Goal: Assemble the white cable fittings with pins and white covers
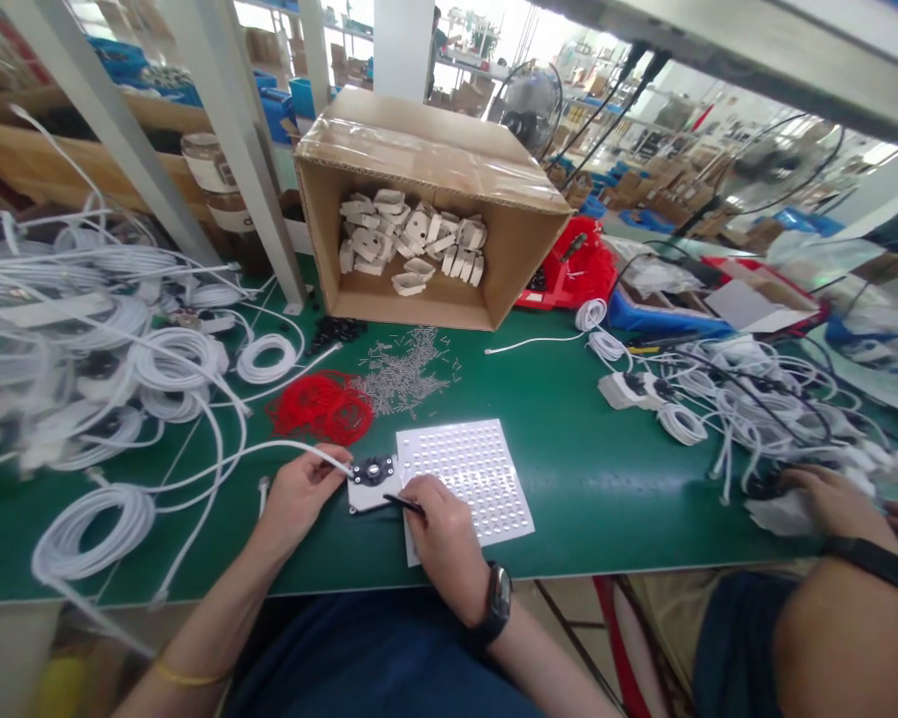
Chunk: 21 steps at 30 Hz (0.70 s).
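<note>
My left hand [303,499] pinches the white cable [288,446] where it meets a small white plate [366,496] with a black part [374,471] on it. Fingers closed, my right hand [441,529] grips a thin black tool [404,504], whose tip lies over the plate's right side. Under and beside my right hand is a white sheet [505,459] bearing rows of small round clear dots. Behind the plate lie a red bundle of bands [321,407] and a pile of small metal screws [404,374].
An open cardboard box [434,150] holding white housings stands at the back. Coiled white cables [172,364] heap up at the left, more cables [755,389] at the right. A co-worker's hand [838,504] is at the right edge. The table's front edge [569,575] runs below.
</note>
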Available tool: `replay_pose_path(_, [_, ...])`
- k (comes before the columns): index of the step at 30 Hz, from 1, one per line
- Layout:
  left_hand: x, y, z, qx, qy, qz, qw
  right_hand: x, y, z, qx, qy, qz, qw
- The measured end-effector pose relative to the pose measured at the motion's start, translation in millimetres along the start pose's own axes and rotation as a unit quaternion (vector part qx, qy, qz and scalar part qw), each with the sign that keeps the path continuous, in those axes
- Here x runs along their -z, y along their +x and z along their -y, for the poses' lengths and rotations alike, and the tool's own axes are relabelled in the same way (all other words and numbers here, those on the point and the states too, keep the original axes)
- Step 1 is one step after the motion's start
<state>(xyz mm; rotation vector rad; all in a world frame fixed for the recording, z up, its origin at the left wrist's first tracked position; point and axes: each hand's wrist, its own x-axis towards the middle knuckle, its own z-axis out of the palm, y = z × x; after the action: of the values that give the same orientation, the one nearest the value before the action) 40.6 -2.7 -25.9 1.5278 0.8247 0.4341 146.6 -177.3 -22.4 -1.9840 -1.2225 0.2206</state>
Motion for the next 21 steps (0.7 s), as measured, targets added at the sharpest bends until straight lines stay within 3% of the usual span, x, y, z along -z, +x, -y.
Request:
replay_pose_path(3, [4.4,2.6,-4.1,-0.013,0.039,0.059,0.997,17.5,19.9,-15.5,-0.051,-0.001,-0.018,0.999])
replay_pose_path(6, [8.9,3.6,-4.4,-0.073,0.103,0.096,0.987,31.8,53.9,-37.1,-0.093,-0.084,-0.057,0.990])
replay_pose_path(12, [16.9,-2.3,9.3,-0.260,0.302,0.075,0.914,29.4,103.4,-61.8,-0.060,-0.137,0.008,0.989])
replay_pose_path(16, [11.8,-22.7,10.4,-0.304,0.376,0.051,0.874,30.4,103.9,-55.2,-0.044,-0.117,0.019,0.992])
replay_pose_path(19, [-0.6,-39.8,9.8,-0.253,0.361,0.036,0.897,37.4,85.7,-36.5,-0.033,-0.070,0.011,0.997])
replay_pose_path(21, [-10.1,-45.5,12.8,-0.216,0.328,0.029,0.919,37.7,65.7,-19.9,-0.042,0.041,0.023,0.998])
